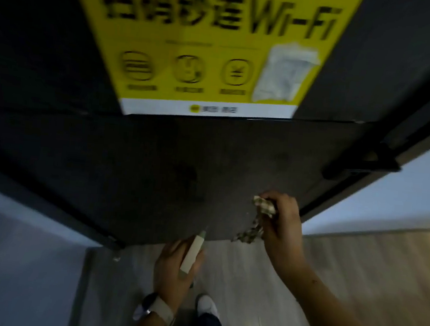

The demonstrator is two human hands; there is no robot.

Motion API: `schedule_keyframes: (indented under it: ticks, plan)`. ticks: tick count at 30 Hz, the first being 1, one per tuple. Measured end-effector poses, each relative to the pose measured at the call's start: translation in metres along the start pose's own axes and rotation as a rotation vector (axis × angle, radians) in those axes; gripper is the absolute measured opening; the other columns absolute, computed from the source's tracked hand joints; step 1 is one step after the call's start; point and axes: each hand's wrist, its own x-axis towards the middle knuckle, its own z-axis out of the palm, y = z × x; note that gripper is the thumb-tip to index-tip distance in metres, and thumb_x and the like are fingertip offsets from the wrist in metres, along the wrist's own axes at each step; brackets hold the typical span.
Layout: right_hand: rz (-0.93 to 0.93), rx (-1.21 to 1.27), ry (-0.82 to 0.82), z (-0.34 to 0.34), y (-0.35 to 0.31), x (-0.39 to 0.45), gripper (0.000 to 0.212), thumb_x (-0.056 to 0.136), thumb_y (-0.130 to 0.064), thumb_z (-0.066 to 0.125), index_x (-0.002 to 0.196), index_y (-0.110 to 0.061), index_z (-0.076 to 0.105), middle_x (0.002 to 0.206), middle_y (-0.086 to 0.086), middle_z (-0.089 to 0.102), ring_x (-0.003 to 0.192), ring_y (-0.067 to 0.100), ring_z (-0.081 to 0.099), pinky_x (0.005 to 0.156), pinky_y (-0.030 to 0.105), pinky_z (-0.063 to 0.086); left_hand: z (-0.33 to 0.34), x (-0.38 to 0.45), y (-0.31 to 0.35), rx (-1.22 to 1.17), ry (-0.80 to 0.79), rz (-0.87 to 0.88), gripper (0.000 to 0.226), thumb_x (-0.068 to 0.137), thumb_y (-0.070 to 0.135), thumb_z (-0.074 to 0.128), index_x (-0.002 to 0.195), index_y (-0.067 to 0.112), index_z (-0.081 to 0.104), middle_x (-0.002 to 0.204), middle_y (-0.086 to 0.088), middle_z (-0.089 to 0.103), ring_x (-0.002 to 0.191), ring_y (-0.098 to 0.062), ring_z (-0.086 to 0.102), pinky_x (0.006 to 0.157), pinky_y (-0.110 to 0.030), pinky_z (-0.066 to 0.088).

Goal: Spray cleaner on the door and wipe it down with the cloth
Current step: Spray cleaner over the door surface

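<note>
I keep my left hand (172, 266) wrapped around the spray bottle (192, 252), nozzle aimed at the dark door (156, 157) ahead, while my right hand (281, 222) clutches the checked cloth (261, 212) against its lower panel for wiping.

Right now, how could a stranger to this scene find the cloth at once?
Start at the dark door with its yellow Wi-Fi poster. Below the poster, the right hand grips the cloth against the door. It is checkered and crumpled, unlike the smooth pale spray bottle in the left hand.
</note>
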Motion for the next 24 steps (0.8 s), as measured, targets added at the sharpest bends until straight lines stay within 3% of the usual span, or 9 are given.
schedule_keyframes:
  ticks: [3,5,9,11,14,18,20,22,24]
  plan:
    - [0.100,0.092,-0.110,0.055,-0.030,-0.023,0.034,0.085,0.003,0.058,0.104,-0.026,0.055,0.099,-0.006,0.054,0.095,-0.003,0.049,0.081,0.007,0.036,-0.049,-0.011,-0.045,-0.123,0.082,-0.212,0.047,0.074,0.063,0.067,0.100,0.024,0.069,0.086,0.006,0.070,0.077,-0.012,0.065,0.070,-0.037,0.057]
    - [0.193,0.160,-0.204,0.091,-0.051,-0.039,0.040,0.086,0.008,0.060,0.101,-0.028,0.055,0.098,-0.011,0.053,0.093,-0.001,0.053,0.078,0.011,0.041,-0.080,-0.025,-0.075,-0.198,0.137,-0.330,0.053,0.070,0.067,0.068,0.108,0.030,0.062,0.090,0.009,0.069,0.080,-0.009,0.065,0.072,-0.034,0.056]
    - [0.316,0.268,-0.417,0.170,-0.091,-0.068,0.038,0.089,0.003,0.060,0.093,-0.035,0.056,0.091,-0.006,0.061,0.081,0.007,0.060,0.068,0.020,0.050,-0.138,-0.053,-0.119,-0.184,0.171,-0.372,0.018,0.079,0.027,0.078,0.087,0.026,0.062,0.072,0.006,0.064,0.071,-0.004,0.061,0.058,-0.009,0.043]
    - [0.399,0.318,-0.450,0.214,-0.104,-0.083,0.032,0.090,-0.003,0.061,0.093,-0.035,0.058,0.091,-0.002,0.064,0.081,0.011,0.063,0.069,0.028,0.053,-0.156,-0.064,-0.149,-0.138,0.096,-0.381,0.016,0.083,0.024,0.074,0.081,0.030,0.060,0.069,0.010,0.062,0.074,0.000,0.060,0.058,-0.007,0.040]
    - [0.520,0.363,-0.457,0.283,-0.111,-0.102,0.024,0.092,-0.005,0.059,0.092,-0.029,0.059,0.088,-0.001,0.065,0.082,0.019,0.064,0.069,0.029,0.052,-0.169,-0.076,-0.205,-0.113,0.042,-0.415,0.007,0.084,0.032,0.072,0.084,0.030,0.065,0.073,0.013,0.066,0.075,0.000,0.062,0.059,-0.007,0.039]
    - [0.595,0.346,-0.547,0.364,-0.092,-0.132,0.017,0.094,-0.007,0.056,0.099,-0.022,0.059,0.091,-0.001,0.063,0.085,0.017,0.062,0.077,0.036,0.053,-0.172,-0.080,-0.274,-0.162,0.132,-0.479,0.025,0.083,0.025,0.074,0.094,0.043,0.062,0.085,0.023,0.066,0.079,0.007,0.063,0.068,-0.004,0.044]
    - [0.574,0.324,-0.601,0.406,-0.069,-0.146,0.017,0.094,-0.006,0.056,0.098,-0.023,0.059,0.091,-0.002,0.064,0.084,0.014,0.062,0.075,0.028,0.053,-0.162,-0.078,-0.315,-0.193,0.174,-0.536,0.030,0.084,0.022,0.073,0.094,0.046,0.059,0.082,0.026,0.064,0.082,0.015,0.061,0.068,-0.003,0.043]
    - [0.566,0.301,-0.661,0.449,-0.037,-0.161,0.017,0.094,-0.005,0.056,0.097,-0.022,0.059,0.089,-0.003,0.063,0.082,0.011,0.061,0.071,0.020,0.050,-0.142,-0.071,-0.362,-0.235,0.215,-0.593,0.021,0.086,0.018,0.070,0.095,0.035,0.062,0.082,0.021,0.063,0.080,0.015,0.061,0.065,-0.001,0.042]
    - [0.545,0.237,-0.719,0.493,-0.001,-0.175,0.012,0.094,-0.006,0.057,0.101,-0.015,0.061,0.089,-0.001,0.063,0.082,0.015,0.061,0.074,0.025,0.050,-0.118,-0.061,-0.411,-0.229,0.244,-0.637,0.014,0.088,0.016,0.068,0.099,0.022,0.063,0.085,0.019,0.060,0.078,0.007,0.060,0.063,0.001,0.041]
